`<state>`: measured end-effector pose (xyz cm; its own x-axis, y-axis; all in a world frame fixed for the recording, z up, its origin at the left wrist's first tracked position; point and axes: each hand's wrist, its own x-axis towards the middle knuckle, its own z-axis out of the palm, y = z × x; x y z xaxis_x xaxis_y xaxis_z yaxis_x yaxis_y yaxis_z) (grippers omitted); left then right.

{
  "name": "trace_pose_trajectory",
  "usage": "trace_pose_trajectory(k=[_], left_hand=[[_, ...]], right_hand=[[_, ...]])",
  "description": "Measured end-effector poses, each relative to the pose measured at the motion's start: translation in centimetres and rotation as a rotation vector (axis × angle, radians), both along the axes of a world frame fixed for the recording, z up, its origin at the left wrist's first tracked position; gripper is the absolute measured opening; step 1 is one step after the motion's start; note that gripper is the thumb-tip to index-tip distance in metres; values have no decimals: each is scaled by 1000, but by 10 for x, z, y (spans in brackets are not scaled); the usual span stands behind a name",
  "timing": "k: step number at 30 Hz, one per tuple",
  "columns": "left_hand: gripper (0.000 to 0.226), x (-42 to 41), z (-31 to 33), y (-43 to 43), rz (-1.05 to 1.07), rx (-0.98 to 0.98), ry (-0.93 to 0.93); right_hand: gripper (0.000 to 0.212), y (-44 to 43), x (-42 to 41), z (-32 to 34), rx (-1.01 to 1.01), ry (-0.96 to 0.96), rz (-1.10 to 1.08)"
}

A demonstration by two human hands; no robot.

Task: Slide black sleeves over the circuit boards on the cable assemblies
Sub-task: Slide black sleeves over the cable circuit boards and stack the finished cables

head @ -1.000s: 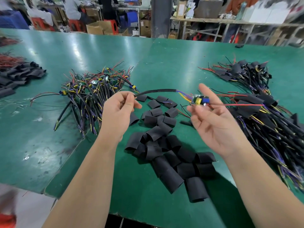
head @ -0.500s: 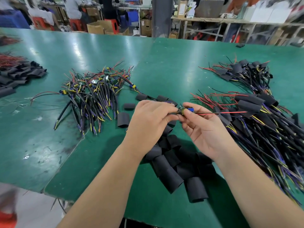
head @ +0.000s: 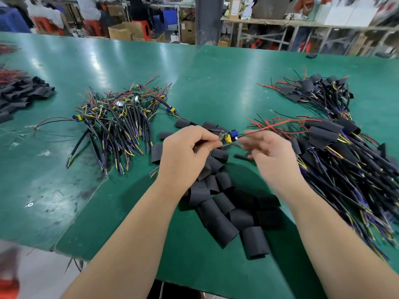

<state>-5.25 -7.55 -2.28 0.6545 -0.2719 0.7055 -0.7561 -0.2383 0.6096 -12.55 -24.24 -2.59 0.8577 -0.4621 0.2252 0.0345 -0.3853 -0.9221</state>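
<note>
My left hand [head: 185, 154] pinches a small circuit board [head: 227, 138] with yellow and blue parts, held just above the green table [head: 216, 83]. The board's black cable runs back under that hand, and its thin red wire [head: 274, 125] leads off to the right. My right hand [head: 273, 155] is blurred just right of the board, fingertips by the red wire; whether it grips the wire is unclear. Loose black sleeves [head: 224, 209] lie in a heap below both hands. No sleeve is on the held board.
A pile of bare cable assemblies [head: 121, 119] lies to the left. Sleeved assemblies [head: 349, 156] are heaped on the right, with another bunch [head: 313, 91] further back. More black sleeves [head: 19, 96] sit at the far left edge. Shelves and stools stand beyond the table.
My hands came together at the board, then my left hand took hold of it. My right hand has drawn slightly to the right along the red wire.
</note>
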Motion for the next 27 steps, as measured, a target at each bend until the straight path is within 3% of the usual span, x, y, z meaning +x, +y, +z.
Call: trace_pose_trajectory(k=[3,6,8,12,16,19,25,27], left_hand=[[9,3,0,3,23,-1,25],[10,7,0,5,49,38,22],[9,7,-1,6,62,70,1],[7,8,-2,9,90,100,-4],[7,10,-4,10,124,80,17],[8,11,-5,10,138,68,18],[8,13,-5,12,160,44,33],[9,13,-5,13,165,36,46]], right_hand=[[33,-8,1,-7,-488,153,-190],[46,-9,4,-15,-722,326,-4],[45,-8,8,-14,-788,316,-8],[36,-12,10,-9,-809,364,-110],[22,-14,7,-6,-699,370,-133],[23,-15,2,-2,-599,364,-152],[13,-16,-5,2,-592,412,-135],[20,-19,-5,4,-527,453,-73]])
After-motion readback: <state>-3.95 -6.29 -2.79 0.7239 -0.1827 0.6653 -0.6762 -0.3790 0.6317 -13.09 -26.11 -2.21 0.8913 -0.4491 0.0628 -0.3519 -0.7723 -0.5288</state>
